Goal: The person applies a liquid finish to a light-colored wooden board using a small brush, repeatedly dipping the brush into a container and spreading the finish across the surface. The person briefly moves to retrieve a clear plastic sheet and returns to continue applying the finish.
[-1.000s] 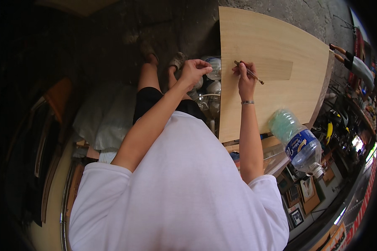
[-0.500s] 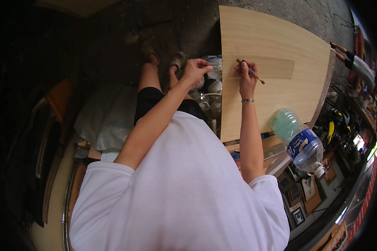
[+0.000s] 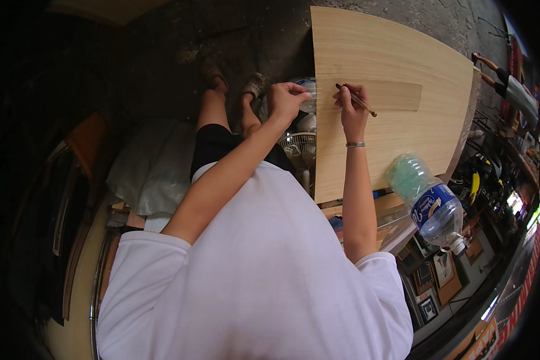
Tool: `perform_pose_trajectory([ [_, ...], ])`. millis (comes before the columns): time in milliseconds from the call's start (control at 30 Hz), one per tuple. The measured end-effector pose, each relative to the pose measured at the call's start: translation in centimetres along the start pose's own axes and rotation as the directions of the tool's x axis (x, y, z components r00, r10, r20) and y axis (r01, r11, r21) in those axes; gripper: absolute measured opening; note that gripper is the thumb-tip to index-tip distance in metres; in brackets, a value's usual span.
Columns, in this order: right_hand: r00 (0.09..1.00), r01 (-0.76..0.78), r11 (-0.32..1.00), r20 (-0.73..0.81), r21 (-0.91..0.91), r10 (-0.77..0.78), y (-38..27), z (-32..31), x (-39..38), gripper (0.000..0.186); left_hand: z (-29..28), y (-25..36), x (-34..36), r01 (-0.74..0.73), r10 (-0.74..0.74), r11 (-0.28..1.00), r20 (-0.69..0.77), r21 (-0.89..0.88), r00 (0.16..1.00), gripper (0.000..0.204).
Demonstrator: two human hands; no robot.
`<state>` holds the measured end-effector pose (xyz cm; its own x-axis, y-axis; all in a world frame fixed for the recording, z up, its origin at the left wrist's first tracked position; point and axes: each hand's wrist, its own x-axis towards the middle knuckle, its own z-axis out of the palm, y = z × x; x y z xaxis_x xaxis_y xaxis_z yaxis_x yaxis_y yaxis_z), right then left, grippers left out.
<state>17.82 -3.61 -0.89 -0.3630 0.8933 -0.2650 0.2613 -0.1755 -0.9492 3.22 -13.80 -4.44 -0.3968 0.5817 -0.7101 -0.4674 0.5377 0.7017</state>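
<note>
My right hand [image 3: 353, 110] is closed around a slim pen-like tool [image 3: 366, 107] with a dark tip and a brass-coloured end. It sits over the left part of a pale wood-grain board [image 3: 378, 150], close to a flat, narrow rectangular strip [image 3: 396, 96] lying there. The tool's exact kind is unclear. Just off the board's left edge, my left hand [image 3: 288, 101] has thumb and fingertips pinched together. Anything between them is too small to make out.
A large clear bottle [image 3: 429, 201] with a blue label lies at the board's near right corner. A fan [image 3: 298, 147] and plastic containers stand below its left edge. Picture frames [image 3: 427, 307] are at lower right. Another person [image 3: 516, 96] is at far right.
My left hand has shifted slightly right, nearer the board's edge, still pinched. My right hand has barely moved and keeps hold of the pen-like tool.
</note>
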Motion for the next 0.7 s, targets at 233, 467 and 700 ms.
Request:
perform_pose_trajectory([
  [233,0.981,0.137,0.93,0.174,-0.34,-0.081,-1.6,1.4,1.5,0.009,1.7,0.4,-1.1,-0.008,0.03,0.99,-0.158,0.139,0.987,0.021],
  [467,0.953,0.245,0.851,0.278,-0.465,-0.123,-1.9,2.1,2.7,0.012,1.9,-0.3,-1.0,-0.025,0.045,0.993,-0.174,0.119,0.984,0.023],
  [700,0.919,0.285,0.856,0.377,-0.432,-0.116,-3.3,2.1,2.9,0.014,1.9,-1.2,-0.2,0.007,-0.007,1.0,0.002,0.003,1.0,0.023],
])
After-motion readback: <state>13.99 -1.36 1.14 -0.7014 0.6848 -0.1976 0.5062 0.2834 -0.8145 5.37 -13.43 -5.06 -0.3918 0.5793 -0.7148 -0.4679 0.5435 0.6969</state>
